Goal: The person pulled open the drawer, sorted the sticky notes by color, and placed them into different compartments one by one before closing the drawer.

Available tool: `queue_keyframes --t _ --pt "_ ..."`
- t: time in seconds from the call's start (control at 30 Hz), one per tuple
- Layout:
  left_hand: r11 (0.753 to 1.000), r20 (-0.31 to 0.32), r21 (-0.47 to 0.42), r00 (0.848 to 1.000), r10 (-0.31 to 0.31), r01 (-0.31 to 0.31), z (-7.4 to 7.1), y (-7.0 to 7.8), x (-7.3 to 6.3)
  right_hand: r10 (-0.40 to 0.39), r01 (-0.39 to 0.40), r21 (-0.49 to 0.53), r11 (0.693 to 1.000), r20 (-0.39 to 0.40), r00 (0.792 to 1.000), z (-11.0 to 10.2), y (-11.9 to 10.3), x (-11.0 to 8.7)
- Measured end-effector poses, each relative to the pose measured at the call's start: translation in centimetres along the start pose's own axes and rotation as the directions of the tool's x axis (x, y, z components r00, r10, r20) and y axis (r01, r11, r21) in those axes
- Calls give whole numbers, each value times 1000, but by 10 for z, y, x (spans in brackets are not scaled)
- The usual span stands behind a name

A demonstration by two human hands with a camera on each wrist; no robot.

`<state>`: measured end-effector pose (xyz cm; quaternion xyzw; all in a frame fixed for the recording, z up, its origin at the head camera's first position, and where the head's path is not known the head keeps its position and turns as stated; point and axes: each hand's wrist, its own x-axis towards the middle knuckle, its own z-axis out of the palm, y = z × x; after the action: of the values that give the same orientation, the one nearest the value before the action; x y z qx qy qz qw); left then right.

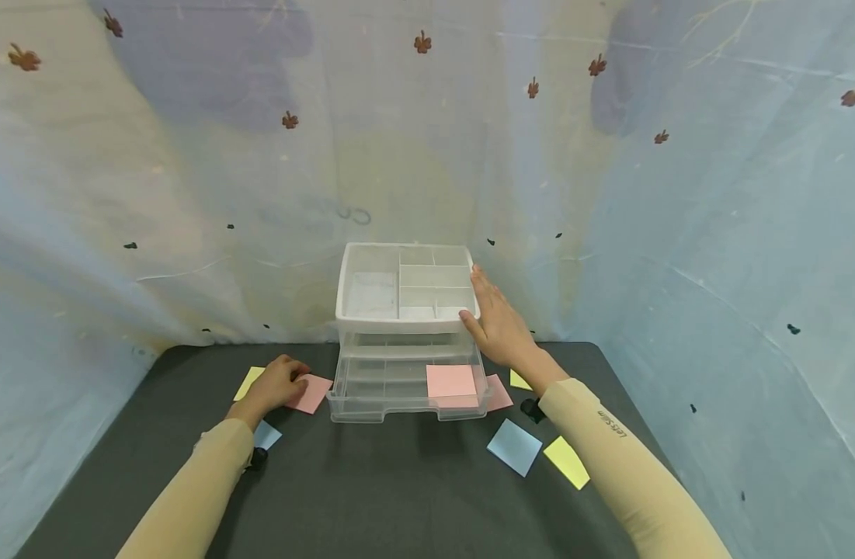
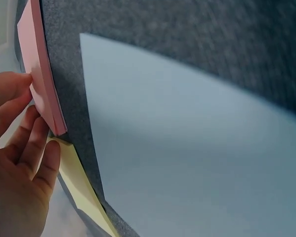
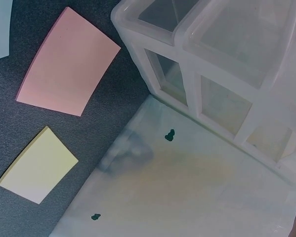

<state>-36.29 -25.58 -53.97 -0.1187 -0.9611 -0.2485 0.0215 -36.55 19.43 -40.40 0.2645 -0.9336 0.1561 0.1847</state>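
Note:
My left hand (image 1: 276,384) is at a pink sticky note pad (image 1: 310,394) left of a white plastic drawer organizer (image 1: 371,327). In the left wrist view, the thumb and curled fingers pinch the near part of the pink pad (image 2: 43,74). A yellow pad (image 2: 81,185) and a large-looking blue pad (image 2: 187,143) lie close by. My right hand (image 1: 500,326) rests against the organizer's upper right side with its fingers extended. The clear bottom drawer (image 1: 371,407) is pulled out, with another pink pad (image 1: 451,382) in it.
Right of the organizer lie a pink pad (image 3: 68,64), a yellow pad (image 3: 39,165), a blue pad (image 1: 515,447) and another yellow pad (image 1: 567,463). The organizer's top tray (image 1: 436,276) has compartments. A patterned curtain (image 1: 413,155) hangs behind the dark table (image 1: 399,497).

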Motion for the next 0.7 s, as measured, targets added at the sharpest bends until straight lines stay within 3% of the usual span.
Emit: queue_keyframes --t 0.33,0.53,0.7 --pt "998 75 -39 996 45 -43 -6 -4 -1 -3 3 1 1000 -11 1000 0 0 0" --pt "1000 134 -18 991 -8 10 -9 2 2 -8 8 -9 1000 -7 1000 1 0 1" --pt "997 202 25 976 -78 74 -12 9 4 -3 3 -2 1000 -4 1000 1 0 0"
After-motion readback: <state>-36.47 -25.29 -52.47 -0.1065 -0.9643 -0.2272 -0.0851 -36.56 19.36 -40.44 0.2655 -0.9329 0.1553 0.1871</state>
